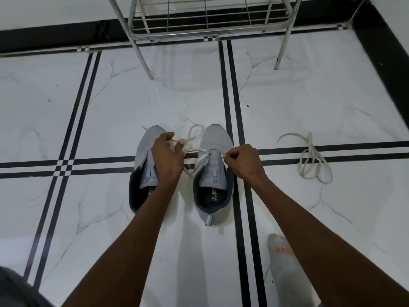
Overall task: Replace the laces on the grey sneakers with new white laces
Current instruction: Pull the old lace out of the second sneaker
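Two grey sneakers stand side by side on the floor, toes pointing away from me. My left hand (168, 155) hovers over the left sneaker (146, 151) and pinches one end of a white lace (194, 134) that loops between the shoes. My right hand (240, 161) pinches the lace's other end at the right edge of the right sneaker (213, 138). The lace crosses that shoe's lowest eyelets. Neither shoe shows any other lacing. A second loose lace (309, 160) lies in a tangle on the floor to the right.
The floor is white marble tile (110, 107) with black stripe inlays. A metal wire rack (208, 21) stands on legs just beyond the shoes. My foot in a grey sock (281, 258) rests at the lower right.
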The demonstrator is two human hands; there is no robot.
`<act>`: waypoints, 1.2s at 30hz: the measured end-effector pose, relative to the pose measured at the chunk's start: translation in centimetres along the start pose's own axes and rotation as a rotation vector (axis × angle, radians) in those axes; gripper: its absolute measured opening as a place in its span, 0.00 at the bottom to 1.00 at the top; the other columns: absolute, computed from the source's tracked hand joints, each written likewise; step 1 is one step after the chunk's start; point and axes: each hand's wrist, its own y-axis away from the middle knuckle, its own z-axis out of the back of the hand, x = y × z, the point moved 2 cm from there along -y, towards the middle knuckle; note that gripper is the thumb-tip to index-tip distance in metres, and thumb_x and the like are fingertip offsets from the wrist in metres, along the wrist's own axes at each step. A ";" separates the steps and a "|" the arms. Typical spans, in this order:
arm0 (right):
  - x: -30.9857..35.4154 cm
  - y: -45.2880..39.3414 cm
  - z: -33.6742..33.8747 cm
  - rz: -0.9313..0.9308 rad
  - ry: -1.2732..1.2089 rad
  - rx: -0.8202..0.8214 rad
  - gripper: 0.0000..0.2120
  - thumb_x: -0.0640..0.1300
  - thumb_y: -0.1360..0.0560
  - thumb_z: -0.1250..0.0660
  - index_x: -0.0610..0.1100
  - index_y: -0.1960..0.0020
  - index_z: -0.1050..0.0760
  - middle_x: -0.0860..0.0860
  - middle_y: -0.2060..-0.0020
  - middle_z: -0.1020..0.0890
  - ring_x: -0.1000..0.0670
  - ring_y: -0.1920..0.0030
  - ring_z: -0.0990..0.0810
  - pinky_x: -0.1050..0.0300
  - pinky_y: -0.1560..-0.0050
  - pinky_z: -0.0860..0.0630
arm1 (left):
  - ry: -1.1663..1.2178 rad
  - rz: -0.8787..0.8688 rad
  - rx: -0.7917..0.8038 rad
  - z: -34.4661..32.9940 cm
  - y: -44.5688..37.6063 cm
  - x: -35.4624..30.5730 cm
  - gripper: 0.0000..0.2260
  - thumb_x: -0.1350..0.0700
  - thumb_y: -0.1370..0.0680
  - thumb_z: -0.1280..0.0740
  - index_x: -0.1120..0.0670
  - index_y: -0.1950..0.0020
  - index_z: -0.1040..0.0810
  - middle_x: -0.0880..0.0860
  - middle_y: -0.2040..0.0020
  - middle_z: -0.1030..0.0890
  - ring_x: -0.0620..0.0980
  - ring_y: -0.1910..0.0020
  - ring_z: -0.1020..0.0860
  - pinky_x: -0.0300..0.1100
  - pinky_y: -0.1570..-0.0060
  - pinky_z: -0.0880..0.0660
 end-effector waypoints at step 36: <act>2.6 -1.6 -1.4 0.229 0.059 -0.064 0.11 0.41 0.29 0.24 0.42 0.47 0.17 0.48 0.50 0.19 0.52 0.51 0.23 0.59 0.47 0.25 | -0.208 -0.193 0.234 -2.9 4.3 -1.8 0.08 0.57 0.22 0.30 0.61 0.54 0.14 0.57 0.59 0.15 0.52 0.60 0.19 0.48 0.55 0.22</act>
